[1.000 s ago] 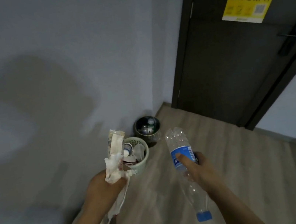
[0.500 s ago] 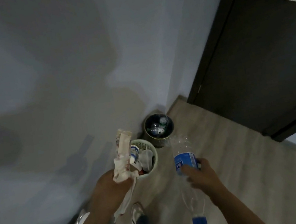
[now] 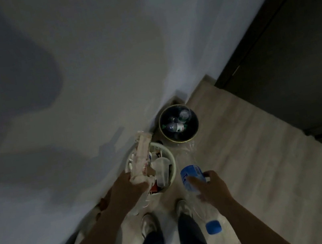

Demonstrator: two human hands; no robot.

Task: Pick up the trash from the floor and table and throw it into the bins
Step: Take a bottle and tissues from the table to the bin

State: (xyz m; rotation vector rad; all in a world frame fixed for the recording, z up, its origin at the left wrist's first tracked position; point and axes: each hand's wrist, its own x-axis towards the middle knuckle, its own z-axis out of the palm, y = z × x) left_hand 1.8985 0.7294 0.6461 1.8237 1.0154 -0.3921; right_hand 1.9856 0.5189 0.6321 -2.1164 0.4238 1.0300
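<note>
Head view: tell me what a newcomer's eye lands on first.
Two hands full of trash, low centre: the right hand grips a clear bottle with a blue label and cap, the left hand holds crumpled wrappers. Just beyond, two bins stand by the wall: a white basket bin under the wrappers and a dark round bin holding bottles, nearer the corner.

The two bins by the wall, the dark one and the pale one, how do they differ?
The dark bin is black and solid-walled; the pale bin is light with a slotted wall. The dark bin holds clear bottles; the pale bin holds a plastic cup and other litter. The dark bin stands nearer the corner, the pale bin nearer the shoes. Both are round, open-topped and on the floor.
</note>
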